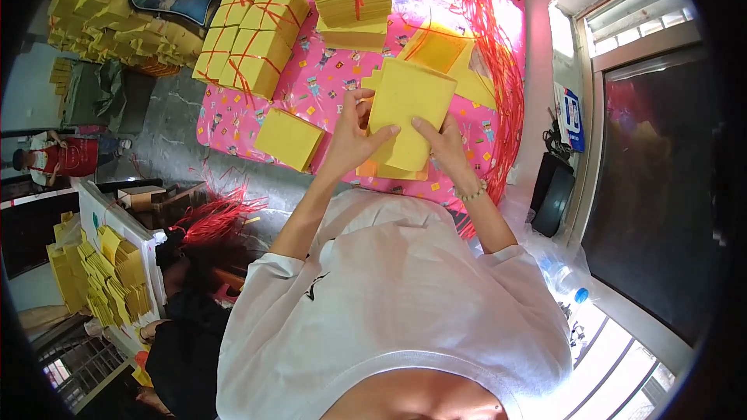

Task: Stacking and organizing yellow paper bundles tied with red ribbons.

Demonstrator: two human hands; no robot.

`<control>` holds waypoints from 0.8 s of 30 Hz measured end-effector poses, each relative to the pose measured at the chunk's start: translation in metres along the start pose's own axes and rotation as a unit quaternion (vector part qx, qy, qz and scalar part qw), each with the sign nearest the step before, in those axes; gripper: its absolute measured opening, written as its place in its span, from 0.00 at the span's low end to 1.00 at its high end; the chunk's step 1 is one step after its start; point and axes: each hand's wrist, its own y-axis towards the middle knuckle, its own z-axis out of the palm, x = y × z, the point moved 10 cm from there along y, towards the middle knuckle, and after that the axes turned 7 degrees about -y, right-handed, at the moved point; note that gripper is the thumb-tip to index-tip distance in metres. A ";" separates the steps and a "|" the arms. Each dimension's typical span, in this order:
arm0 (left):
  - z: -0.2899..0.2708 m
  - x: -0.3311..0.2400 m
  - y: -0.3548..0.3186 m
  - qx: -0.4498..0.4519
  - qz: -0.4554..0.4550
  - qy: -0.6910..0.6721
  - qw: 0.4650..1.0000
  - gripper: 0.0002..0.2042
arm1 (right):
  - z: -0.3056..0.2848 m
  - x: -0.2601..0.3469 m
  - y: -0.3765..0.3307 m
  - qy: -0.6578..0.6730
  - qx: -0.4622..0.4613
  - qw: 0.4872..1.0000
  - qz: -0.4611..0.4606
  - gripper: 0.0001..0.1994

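Yellow paper stack (414,97), one: pinched by the grip of left hand (354,138) and right hand (447,145), thumbs on top, presumably steadying it over the pink-covered counter (228,122).

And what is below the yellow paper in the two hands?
Past the held paper, more yellow paper and the pink tablecloth show; the part directly beneath is covered.

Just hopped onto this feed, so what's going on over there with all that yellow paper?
A person holds a yellow paper stack between the left hand and the right hand, both thumbs on its upper face, above a pink patterned cover. To the left lies another yellow stack with no tie showing. Farther back are yellow bundles tied with red strips, and long loose red strands trail along the right side.
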 end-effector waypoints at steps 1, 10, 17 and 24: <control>0.005 0.002 0.001 0.020 -0.024 -0.067 0.997 0.25 | 0.001 0.003 -0.001 0.000 0.000 1.000 0.001 0.19; 0.015 0.007 0.009 0.056 -0.117 -0.168 0.977 0.19 | 0.003 0.019 0.003 -0.034 -0.015 0.999 -0.003 0.17; 0.016 0.018 0.018 0.043 -0.149 -0.137 0.978 0.18 | 0.002 0.013 0.008 0.014 -0.028 0.999 0.039 0.18; 0.022 0.023 0.018 0.026 -0.171 -0.195 0.965 0.18 | 0.001 0.005 0.009 0.029 -0.017 0.997 0.074 0.19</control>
